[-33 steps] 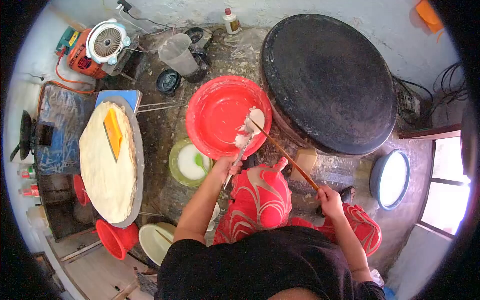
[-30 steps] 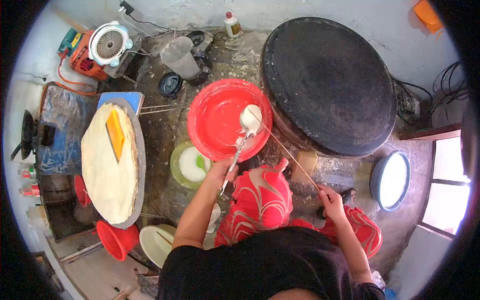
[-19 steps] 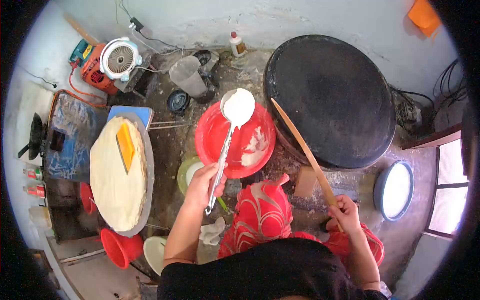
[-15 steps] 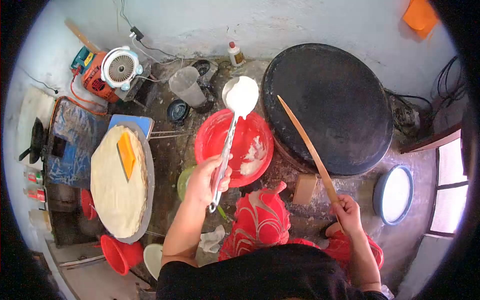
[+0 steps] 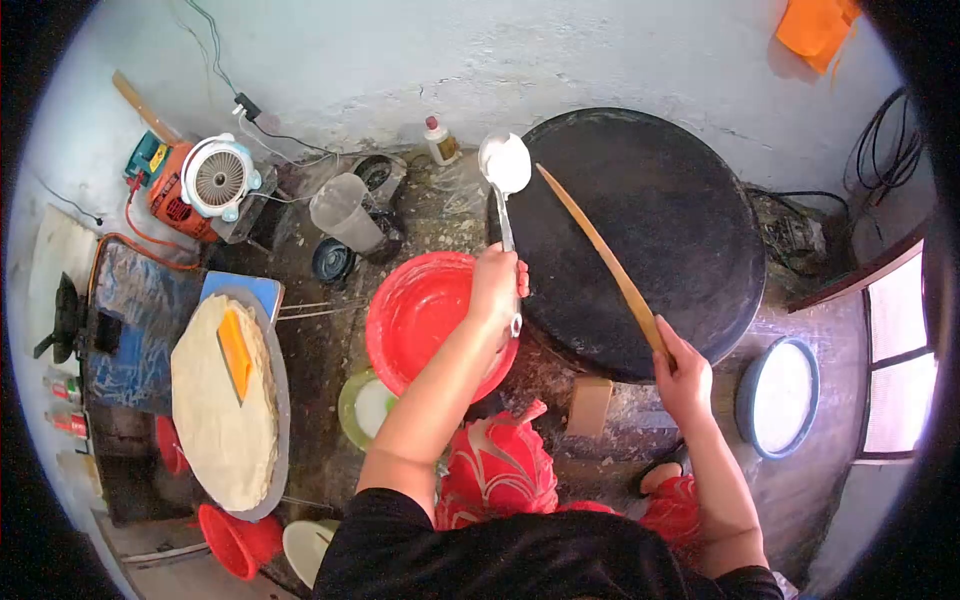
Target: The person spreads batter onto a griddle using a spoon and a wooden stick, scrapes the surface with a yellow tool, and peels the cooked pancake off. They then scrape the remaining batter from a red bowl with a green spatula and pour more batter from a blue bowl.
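Note:
My left hand (image 5: 494, 290) is closed round the handle of a metal ladle (image 5: 505, 165), whose bowl is full of white batter beside the left edge of a round black griddle (image 5: 650, 230). Under my left forearm stands a red basin (image 5: 420, 310), its inside smeared with batter. My right hand (image 5: 683, 372) grips the lower end of a long wooden spreader (image 5: 603, 250). The spreader's tip points up and left over the griddle, a little right of the ladle.
On the left, a stack of pale flatbreads (image 5: 225, 430) carries an orange-yellow scraper (image 5: 236, 350). A green bowl (image 5: 365, 408) is beside the basin. At the back stand a small fan (image 5: 220, 177), a clear jug (image 5: 345, 212) and a bottle (image 5: 440, 142). A blue-rimmed tub (image 5: 783, 398) is at the right.
My left hand has moved the filled ladle from above the basin rightward to the griddle's edge. My right hand and the spreader have shifted slightly. The view has also shifted.

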{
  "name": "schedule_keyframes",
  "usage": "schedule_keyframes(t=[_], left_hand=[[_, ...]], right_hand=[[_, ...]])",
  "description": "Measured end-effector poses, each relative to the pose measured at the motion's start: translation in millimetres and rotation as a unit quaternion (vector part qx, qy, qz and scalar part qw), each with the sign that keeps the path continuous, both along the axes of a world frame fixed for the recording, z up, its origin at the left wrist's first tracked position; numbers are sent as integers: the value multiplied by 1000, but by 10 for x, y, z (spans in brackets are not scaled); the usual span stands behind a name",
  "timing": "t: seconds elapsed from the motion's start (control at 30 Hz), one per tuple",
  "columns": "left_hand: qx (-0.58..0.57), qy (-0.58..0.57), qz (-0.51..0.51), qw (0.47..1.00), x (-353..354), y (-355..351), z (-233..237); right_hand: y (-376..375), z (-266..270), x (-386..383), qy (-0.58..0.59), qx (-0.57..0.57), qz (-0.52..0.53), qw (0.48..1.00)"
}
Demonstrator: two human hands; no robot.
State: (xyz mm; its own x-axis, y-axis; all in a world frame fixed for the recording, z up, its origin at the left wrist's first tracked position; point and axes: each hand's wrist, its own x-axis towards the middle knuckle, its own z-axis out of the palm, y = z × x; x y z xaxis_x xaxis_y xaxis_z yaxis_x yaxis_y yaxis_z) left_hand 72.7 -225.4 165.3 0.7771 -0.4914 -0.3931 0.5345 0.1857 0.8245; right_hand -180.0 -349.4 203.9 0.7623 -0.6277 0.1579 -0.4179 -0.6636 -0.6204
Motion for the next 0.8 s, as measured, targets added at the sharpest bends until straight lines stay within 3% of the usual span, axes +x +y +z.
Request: schedule_keyframes(t=[0.1, 0.27, 0.33, 0.37, 0.4, 0.47, 0.57, 0.67, 0.7, 0.8], left_hand=[[79, -44, 2, 996, -62, -92, -117], [110, -84, 5, 990, -134, -27, -194], [251, -269, -20, 929, -45, 62, -389], [278, -307, -3, 910, -6, 84, -529], [278, -308, -3, 910, -39, 87, -494], [316, -402, 38, 858, -140, 72, -302], [316, -338, -19, 887, -130, -39, -47], [341, -347, -52, 872, 338, -125, -601], [218, -214, -33, 951, 281, -173, -270], [3, -25, -29, 999, 396, -191, 166]], right_hand=[[-59, -24, 278, -13, -9, 36, 999], [-175, -228, 514, 29, -22, 52, 998], [-234, -305, 523, 0, -2, 45, 999], [-261, -323, 518, -1, -1, 46, 999], [-285, -338, 508, -18, 15, 47, 999], [-317, -334, 477, -35, 32, 48, 998], [-352, -219, 377, -32, 14, 35, 999], [-384, -198, 212, 18, -13, 16, 1000], [-397, -239, 150, 25, -77, 41, 996], [-428, -312, 55, 16, -177, 105, 979]])
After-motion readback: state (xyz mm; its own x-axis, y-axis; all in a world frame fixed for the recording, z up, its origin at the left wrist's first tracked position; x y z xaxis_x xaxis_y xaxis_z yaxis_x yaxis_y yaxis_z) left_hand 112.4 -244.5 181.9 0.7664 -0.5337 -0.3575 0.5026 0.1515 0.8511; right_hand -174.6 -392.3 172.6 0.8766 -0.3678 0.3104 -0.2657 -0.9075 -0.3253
